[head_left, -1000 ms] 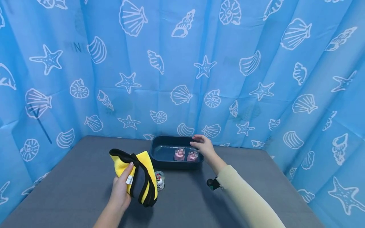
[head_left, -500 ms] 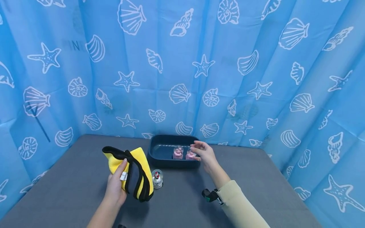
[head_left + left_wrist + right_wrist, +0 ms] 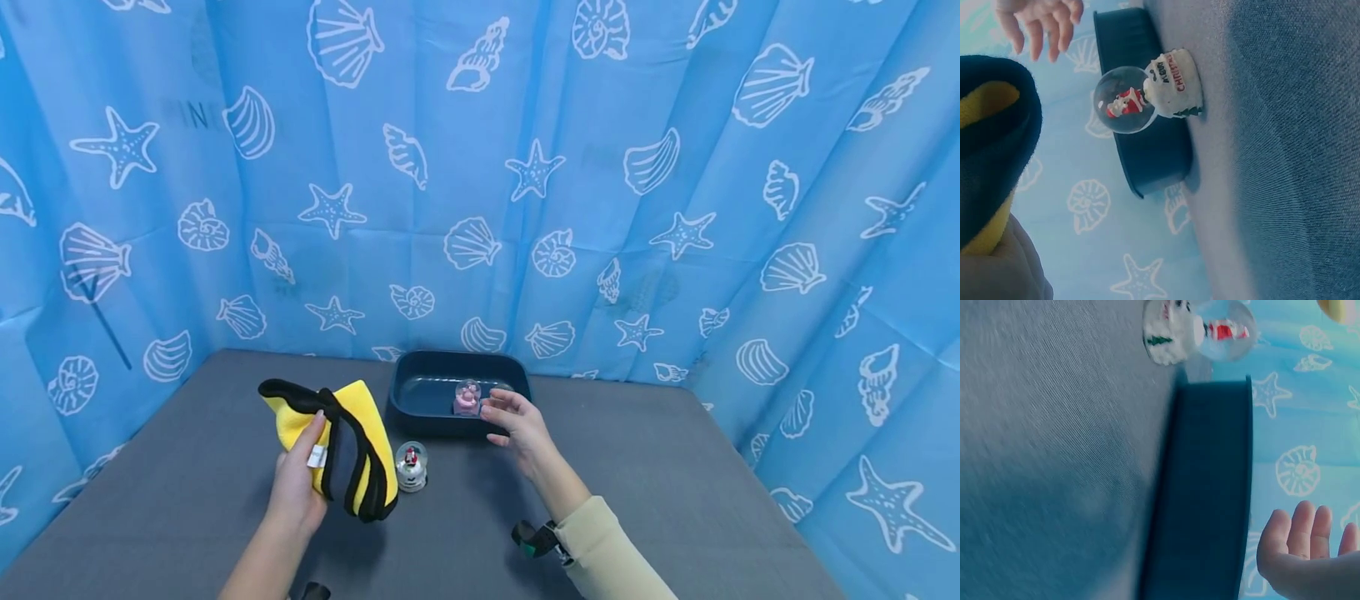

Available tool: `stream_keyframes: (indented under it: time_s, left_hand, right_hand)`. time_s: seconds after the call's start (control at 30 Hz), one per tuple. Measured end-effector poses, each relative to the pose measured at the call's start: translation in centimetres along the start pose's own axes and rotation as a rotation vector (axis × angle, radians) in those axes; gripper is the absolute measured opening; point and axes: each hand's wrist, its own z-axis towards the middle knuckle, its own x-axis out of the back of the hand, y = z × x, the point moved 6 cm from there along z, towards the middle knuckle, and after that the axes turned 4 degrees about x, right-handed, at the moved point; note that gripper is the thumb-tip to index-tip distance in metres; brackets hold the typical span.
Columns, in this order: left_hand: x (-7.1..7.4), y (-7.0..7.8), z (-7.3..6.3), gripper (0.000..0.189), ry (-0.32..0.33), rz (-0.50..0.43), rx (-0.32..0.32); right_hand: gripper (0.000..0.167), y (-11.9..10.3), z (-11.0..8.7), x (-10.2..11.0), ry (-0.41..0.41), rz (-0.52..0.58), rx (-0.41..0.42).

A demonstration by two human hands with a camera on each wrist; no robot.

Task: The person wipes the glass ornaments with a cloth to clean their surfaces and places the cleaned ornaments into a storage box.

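Observation:
My left hand (image 3: 294,492) grips a folded yellow and grey cleaning cloth (image 3: 372,417) with black edging and a small white tag, held up over the table. Just right of the cloth, a Santa snow globe (image 3: 412,468) with a white base stands upright on the table; its lettering shows in the left wrist view. Behind it is a dark blue rectangular box (image 3: 420,423). Inside sits a pink snow globe (image 3: 467,398). At the box's front right corner, my right hand (image 3: 525,435) hovers with relaxed, parted fingers and nothing between them, hiding a second pink globe.
A grey cloth-covered table (image 3: 645,467) spreads around the box. Blue curtains (image 3: 570,108) with white shell prints hang close behind the box and along both sides. A black camera mount (image 3: 534,539) sticks out from the right wrist.
My right hand has drawn back from inside the box to its front corner, now covering one pink globe. The left hand and cloth have shifted slightly left, revealing more of the Santa globe.

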Motion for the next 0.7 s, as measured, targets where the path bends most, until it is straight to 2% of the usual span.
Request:
stream_keyframes:
  time_s: [0.3,0.57,0.7]
  left_hand:
    - [0.2,0.2,0.3,0.028,0.017,-0.021,0.013]
    - [0.3,0.7,0.4,0.027,0.016,-0.060,0.006]
    - [0.4,0.9,0.4,0.025,0.025,-0.071,-0.001]
  right_hand:
    - [0.038,2.5,-1.0,-1.7,-0.076,0.098,-0.088]
    - [0.043,4.0,-1.6,-3.3,-0.187,0.072,-0.136]
    - [0.051,4.8,-1.5,-4.1,-0.260,0.062,-0.161]
